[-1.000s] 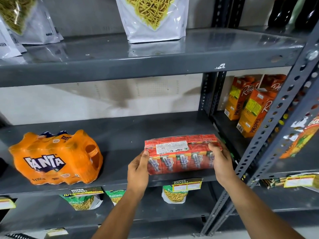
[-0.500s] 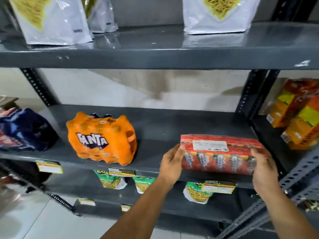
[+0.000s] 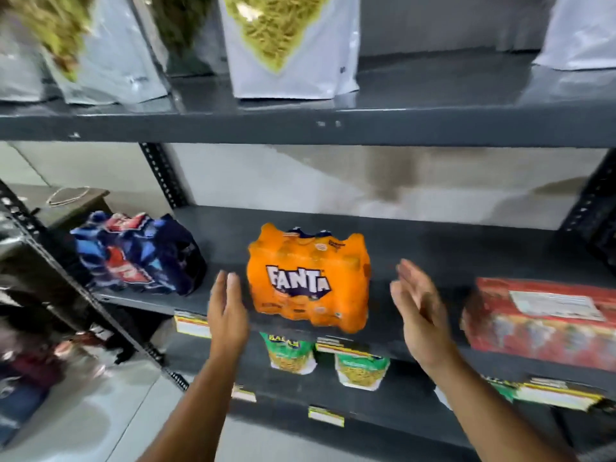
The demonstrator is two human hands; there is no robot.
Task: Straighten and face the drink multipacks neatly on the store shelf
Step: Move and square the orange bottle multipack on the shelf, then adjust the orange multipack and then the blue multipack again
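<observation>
An orange Fanta multipack (image 3: 308, 278) stands on the grey middle shelf (image 3: 433, 251), turned slightly so its logo faces front-left. My left hand (image 3: 228, 308) is open just left of it, fingers up, not touching. My right hand (image 3: 420, 305) is open to its right, a gap away, blurred. A red multipack of small cartons (image 3: 540, 321) lies at the shelf's right front edge, label up. A dark blue and red multipack (image 3: 140, 253) sits at the left end of the shelf, angled.
White snack bags (image 3: 290, 45) stand on the upper shelf. Green snack packets (image 3: 291, 353) and yellow price tags (image 3: 191, 323) hang under the middle shelf's front lip. A perforated upright (image 3: 163, 175) rises at the back left. Pale floor shows below left.
Both hands have let go of the red carton multipack and moved left to either side of the Fanta pack. The view has swung left, bringing the blue multipack in.
</observation>
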